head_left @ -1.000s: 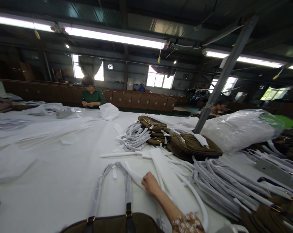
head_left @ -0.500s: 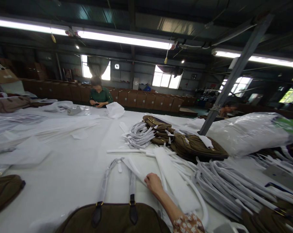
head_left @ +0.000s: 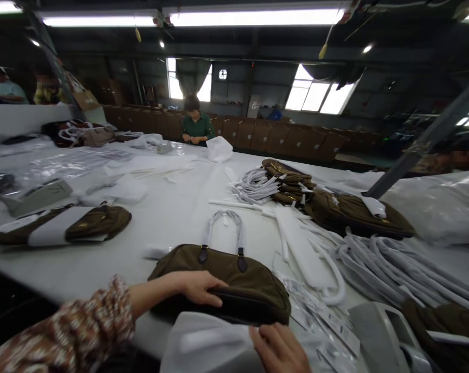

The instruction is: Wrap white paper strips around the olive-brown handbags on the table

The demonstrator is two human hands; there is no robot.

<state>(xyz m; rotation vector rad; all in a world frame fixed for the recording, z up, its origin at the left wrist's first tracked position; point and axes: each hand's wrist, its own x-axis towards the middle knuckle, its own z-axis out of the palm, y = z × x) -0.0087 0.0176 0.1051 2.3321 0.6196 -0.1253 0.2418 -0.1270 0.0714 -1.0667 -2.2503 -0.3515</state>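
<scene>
An olive-brown handbag [head_left: 257, 280] lies on the white table in front of me, its two wrapped handles [head_left: 223, 216] stretched away from me. My left hand [head_left: 203, 287] rests on the bag's near side, thumb and fingers apart, with nothing in its grip. At the bottom of the view my right hand [head_left: 279, 347] has its fingers closed on a sheet of white wrapping [head_left: 209, 342], which lies in front of the bag's near edge.
Wrapped strips [head_left: 397, 269] and a grey device [head_left: 385, 331] lie at the right. Brown bags [head_left: 351, 212] are piled farther back beside a slanted metal post [head_left: 409, 155]. Another bag [head_left: 98, 223] lies left. Across the table sits a person in green [head_left: 198, 127].
The view has swung left and down. My left hand has come in onto the bag. My right hand has left the handles and now holds white wrapping nearer to me.
</scene>
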